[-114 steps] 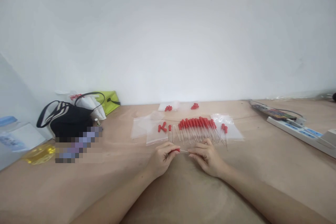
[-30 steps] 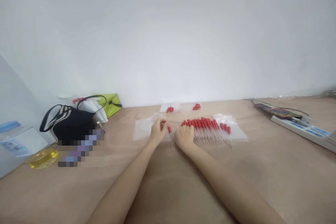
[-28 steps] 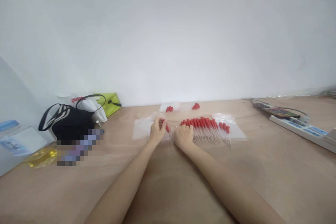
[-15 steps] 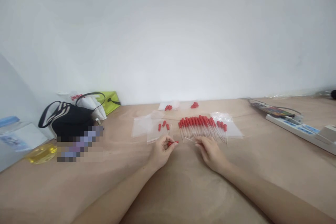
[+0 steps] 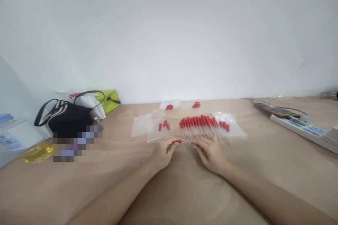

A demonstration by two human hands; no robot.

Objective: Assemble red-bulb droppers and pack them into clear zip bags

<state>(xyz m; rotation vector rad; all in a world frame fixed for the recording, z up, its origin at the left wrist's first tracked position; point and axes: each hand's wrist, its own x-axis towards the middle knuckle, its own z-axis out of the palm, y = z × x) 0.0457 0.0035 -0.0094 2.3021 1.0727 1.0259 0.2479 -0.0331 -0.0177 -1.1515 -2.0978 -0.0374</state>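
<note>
My left hand [image 5: 163, 150] is closed in a pinch on a red rubber bulb [image 5: 179, 141], whose end pokes out past the fingertips. Facing it, my right hand [image 5: 211, 153] pinches a thin clear dropper tube [image 5: 187, 141] that points at the bulb; whether the two touch is too small to tell. Just beyond my right hand lies a row of droppers [image 5: 198, 121], clear tubes with red bulbs on their far ends. A few loose red bulbs [image 5: 160, 127] rest on clear plastic bags [image 5: 151, 134] beyond my left hand, with thin tubes near them.
More red bulbs [image 5: 196, 105] lie on bags near the wall. At left stand a black bag [image 5: 70, 121], a lime-green bag [image 5: 112, 100] and a bottle of yellow liquid [image 5: 38, 153]. On the right are a white power strip [image 5: 298, 130] and a phone-like slab [image 5: 277, 110].
My hands have come closer together, bringing the tube's tip up to the bulb. Less of the bulb shows past my left fingers. The view has shifted slightly.
</note>
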